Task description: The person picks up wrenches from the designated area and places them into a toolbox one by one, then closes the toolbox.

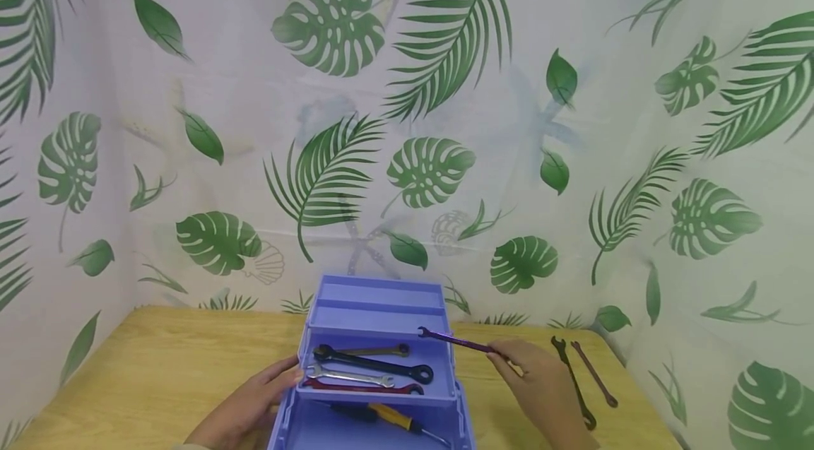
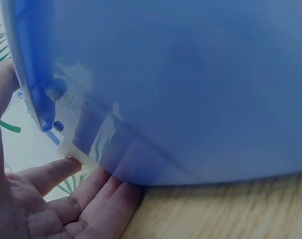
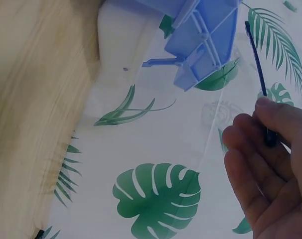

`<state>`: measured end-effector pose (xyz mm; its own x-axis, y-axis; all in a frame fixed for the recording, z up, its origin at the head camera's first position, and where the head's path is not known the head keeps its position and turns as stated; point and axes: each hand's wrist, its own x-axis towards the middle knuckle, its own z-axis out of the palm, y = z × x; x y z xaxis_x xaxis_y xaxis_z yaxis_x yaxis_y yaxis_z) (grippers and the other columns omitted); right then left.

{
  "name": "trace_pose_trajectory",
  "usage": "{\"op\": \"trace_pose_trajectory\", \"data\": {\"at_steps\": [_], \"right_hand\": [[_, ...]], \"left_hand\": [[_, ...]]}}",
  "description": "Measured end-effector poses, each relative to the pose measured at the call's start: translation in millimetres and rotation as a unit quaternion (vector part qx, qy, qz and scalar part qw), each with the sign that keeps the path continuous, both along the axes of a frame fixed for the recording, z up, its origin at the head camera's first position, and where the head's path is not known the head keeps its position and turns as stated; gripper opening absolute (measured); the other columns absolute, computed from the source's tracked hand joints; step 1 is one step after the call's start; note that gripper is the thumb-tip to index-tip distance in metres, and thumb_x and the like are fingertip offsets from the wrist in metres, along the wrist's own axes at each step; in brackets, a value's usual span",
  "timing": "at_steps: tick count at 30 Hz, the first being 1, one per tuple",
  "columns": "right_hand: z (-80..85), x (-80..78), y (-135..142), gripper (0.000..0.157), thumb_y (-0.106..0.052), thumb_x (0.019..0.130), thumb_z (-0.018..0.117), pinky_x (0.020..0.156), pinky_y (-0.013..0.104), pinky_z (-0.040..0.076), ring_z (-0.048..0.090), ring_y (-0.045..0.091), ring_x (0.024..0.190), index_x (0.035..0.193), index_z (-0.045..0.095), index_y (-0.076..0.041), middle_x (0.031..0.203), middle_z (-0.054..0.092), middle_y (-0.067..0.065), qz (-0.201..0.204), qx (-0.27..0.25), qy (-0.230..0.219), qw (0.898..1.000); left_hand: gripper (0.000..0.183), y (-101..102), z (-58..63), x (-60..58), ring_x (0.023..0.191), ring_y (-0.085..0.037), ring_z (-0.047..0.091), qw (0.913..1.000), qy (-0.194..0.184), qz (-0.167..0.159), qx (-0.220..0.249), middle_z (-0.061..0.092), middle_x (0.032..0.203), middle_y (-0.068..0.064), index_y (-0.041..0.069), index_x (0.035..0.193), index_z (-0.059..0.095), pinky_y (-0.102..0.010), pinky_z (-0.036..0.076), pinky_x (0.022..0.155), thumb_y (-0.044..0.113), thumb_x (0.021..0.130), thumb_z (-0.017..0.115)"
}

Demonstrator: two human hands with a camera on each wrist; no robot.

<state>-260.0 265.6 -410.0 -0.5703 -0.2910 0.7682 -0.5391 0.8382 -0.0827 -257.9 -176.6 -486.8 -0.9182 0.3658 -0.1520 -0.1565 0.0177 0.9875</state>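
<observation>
A blue toolbox (image 1: 467,429) stands with its tiers folded up. My left hand (image 1: 257,393) holds its left side, the thumb at the tray's edge and the fingers against the side wall (image 2: 191,99). My right hand (image 1: 537,383) pinches one end of a purple wrench (image 1: 454,342) between thumb and fingers, its open-ended jaw pointing left over the tray. In the right wrist view the wrench (image 3: 258,64) stands out past the fingertips. Lying in the middle tray (image 1: 445,383) are a bronze wrench (image 1: 372,351), a black wrench (image 1: 375,365), a silver wrench (image 1: 352,376) and a red wrench (image 1: 362,388).
A yellow-and-black screwdriver (image 1: 394,416) lies in the bottom compartment. The upper tray (image 1: 381,294) stands raised at the back. On the wooden table (image 1: 191,358), right of the right hand, lie a black wrench (image 1: 575,383) and a dark red wrench (image 1: 594,374). A leaf-print cloth (image 1: 439,252) hangs behind.
</observation>
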Motion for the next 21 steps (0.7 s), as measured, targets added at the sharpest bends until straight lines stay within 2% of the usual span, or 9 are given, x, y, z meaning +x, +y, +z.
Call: {"op": "trace_pose_trajectory", "data": {"at_steps": [7,13,17,21], "right_hand": [[4.0,3.6,-23,0.021,-0.009,0.076,0.09,0.066,0.02,0.057,0.071,0.005,0.078,0.095,0.082,-0.014,0.089,0.077,-0.008,0.062,0.017,0.013,0.998],[7.1,-0.2,-56,0.019,-0.012,0.076,0.092,0.061,0.018,0.055,0.068,0.004,0.073,0.092,0.081,-0.015,0.084,0.075,-0.007,0.107,0.061,0.009,0.992],[7.1,-1.6,-72,0.019,-0.011,0.075,0.092,0.065,0.023,0.058,0.069,0.006,0.075,0.09,0.081,-0.015,0.084,0.075,-0.007,0.123,0.078,0.005,0.989],[6.6,-2.6,-83,0.017,-0.014,0.077,0.091,0.064,0.024,0.058,0.067,0.007,0.071,0.088,0.079,-0.016,0.081,0.073,-0.008,0.119,0.107,-0.004,0.987]], "left_hand": [[0.081,2,0.7,-2.3,0.121,-0.033,0.063,0.9998,0.002,0.013,-0.012,0.06,0.14,-0.026,-0.01,0.16,0.019,-0.052,0.056,0.097,0.045,0.108,0.049],[0.082,1,2.3,-2.7,0.121,-0.036,0.063,0.9996,-0.002,0.019,-0.02,0.061,0.138,-0.026,-0.01,0.159,0.019,-0.054,0.056,0.097,0.046,0.108,0.049],[0.082,1,2.1,-0.5,0.12,-0.034,0.064,0.9998,-0.003,0.015,-0.016,0.062,0.138,-0.025,-0.01,0.159,0.019,-0.053,0.056,0.097,0.045,0.108,0.049],[0.082,0,2.3,0.4,0.12,-0.034,0.064,0.9998,-0.005,0.013,-0.014,0.063,0.137,-0.025,-0.01,0.159,0.019,-0.054,0.056,0.096,0.046,0.108,0.048]]}}
